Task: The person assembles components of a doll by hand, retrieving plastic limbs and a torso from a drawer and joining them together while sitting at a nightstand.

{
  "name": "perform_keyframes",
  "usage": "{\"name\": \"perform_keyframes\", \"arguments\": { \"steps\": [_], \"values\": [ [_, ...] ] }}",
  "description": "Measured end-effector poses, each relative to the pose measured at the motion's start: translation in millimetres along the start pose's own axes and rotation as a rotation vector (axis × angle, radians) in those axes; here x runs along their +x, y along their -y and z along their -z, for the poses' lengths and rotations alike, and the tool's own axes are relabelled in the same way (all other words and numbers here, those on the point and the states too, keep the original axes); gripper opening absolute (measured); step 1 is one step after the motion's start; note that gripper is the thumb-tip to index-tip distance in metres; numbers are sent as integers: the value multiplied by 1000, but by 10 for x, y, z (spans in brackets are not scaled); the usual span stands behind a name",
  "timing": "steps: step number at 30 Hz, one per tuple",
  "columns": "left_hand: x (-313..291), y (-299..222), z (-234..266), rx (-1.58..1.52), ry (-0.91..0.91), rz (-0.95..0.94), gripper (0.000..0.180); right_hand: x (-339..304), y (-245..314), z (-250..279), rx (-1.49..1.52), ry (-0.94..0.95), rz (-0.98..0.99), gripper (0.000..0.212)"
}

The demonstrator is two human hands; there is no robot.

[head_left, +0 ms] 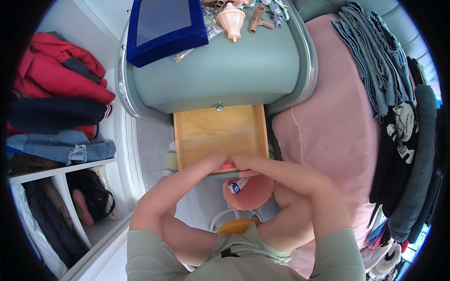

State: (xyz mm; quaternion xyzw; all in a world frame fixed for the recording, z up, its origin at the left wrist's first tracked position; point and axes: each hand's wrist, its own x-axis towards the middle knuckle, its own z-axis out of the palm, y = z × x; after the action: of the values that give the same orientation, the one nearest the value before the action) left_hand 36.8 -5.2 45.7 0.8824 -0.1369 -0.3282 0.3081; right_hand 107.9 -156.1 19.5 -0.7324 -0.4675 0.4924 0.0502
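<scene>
A wooden drawer point(218, 129) is pulled out of a grey-green cabinet point(218, 77), and its inside shows bare wood. Both my hands meet at the drawer's front edge, closed, with the fingers mostly hidden. A small coral-pink thing point(227, 166) peeks out between my left hand point(217, 160) and my right hand point(242, 161); its kind does not show. Just below my right hand, between my knees, is a pink scallop-rimmed bin point(257, 196) with a small blue-and-white packet point(238, 186) in it.
On the cabinet top lie a blue velvet box point(164, 52), a peach funnel-shaped piece point(231, 21) and brown tube pieces point(258, 21). A pink-covered bed point(323, 122) with folded jeans point(375, 61) is at right. A white shelf point(115, 185) of clothes stands left.
</scene>
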Motion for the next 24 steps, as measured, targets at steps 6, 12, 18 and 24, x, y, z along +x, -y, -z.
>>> {"name": "perform_keyframes", "arguments": {
  "steps": [6,12,18,24],
  "values": [
    [-400,447,-132,253,66,31,17,369,493,-25,152,14,103,34],
    [-863,292,171,273,43,57,12,373,633,-78,325,-141,272,28],
    [-939,338,170,184,-55,37,9,309,726,121,153,-68,231,30],
    [-1062,571,204,316,-253,-25,12,508,873,81,328,-216,330,32]
  ]
}}
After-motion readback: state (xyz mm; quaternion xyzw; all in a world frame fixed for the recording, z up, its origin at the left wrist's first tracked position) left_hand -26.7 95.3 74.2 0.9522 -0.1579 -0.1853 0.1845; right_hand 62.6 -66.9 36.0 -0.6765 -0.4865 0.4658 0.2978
